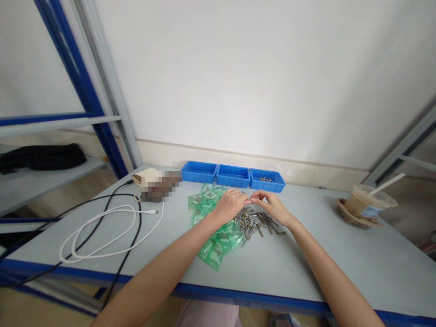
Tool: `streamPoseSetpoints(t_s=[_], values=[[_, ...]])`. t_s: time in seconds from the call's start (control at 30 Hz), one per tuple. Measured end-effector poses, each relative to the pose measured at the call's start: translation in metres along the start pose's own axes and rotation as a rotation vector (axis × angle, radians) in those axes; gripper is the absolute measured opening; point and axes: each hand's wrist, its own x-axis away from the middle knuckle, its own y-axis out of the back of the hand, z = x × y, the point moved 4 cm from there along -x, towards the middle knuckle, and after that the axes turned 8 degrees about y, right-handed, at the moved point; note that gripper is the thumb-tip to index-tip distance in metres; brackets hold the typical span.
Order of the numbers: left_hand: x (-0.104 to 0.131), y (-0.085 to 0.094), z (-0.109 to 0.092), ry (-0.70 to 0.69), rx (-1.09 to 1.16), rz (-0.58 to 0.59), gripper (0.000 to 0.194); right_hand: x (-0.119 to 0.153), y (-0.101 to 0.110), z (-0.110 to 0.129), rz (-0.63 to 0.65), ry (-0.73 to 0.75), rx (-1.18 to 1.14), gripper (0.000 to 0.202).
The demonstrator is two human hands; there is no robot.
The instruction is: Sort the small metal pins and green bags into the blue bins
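Bare forearms (163, 270) cross the bottom edge, nearest the camera, over a gray table (272, 272) w/ blue trim. L hand (232, 204) is palm-down above the green bags (211, 256), fingers bent; R hand (272, 206) is half-curled, thumb & index close together, tips meeting L hand's or nearly so. Can't tell if either has hold of anything; too small btwn the tips. Metal pins (250, 222) lie loose in a pile below the hands, just beside the bags on their R. Bags contain small bits, incl. white pcs; no txt legible. Behind: 3 blue bins (233, 178) in a row nr the wall (259, 81); R one has small metal pcs inside. Far R: cup (356, 202) in a brown holder (354, 221), white stick (387, 184) leaning out; its label (372, 211) is pale blue/white, wording unreadable. L side: white cable (98, 255), looped, crosses black cable (133, 240); nr it, a pixelated item (160, 187), any brand hidden.
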Motion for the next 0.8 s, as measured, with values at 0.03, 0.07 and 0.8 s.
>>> streamPoseSetpoints(t_s=[0.03, 0.07, 0.8], values=[[0.000, 0.001, 0.001, 0.032, 0.010, -0.007, 0.029, 0.000, 0.001, 0.003, -0.003, 0.023, 0.017, 0.024], [-0.001, 0.001, 0.002, 0.061, 0.022, -0.009, 0.030, 0.001, 0.003, 0.006, -0.008, 0.044, 0.066, 0.024], [-0.001, 0.001, 0.006, 0.195, 0.233, 0.025, 0.030, 0.003, 0.006, 0.026, -0.035, 0.165, 0.527, 0.012]])
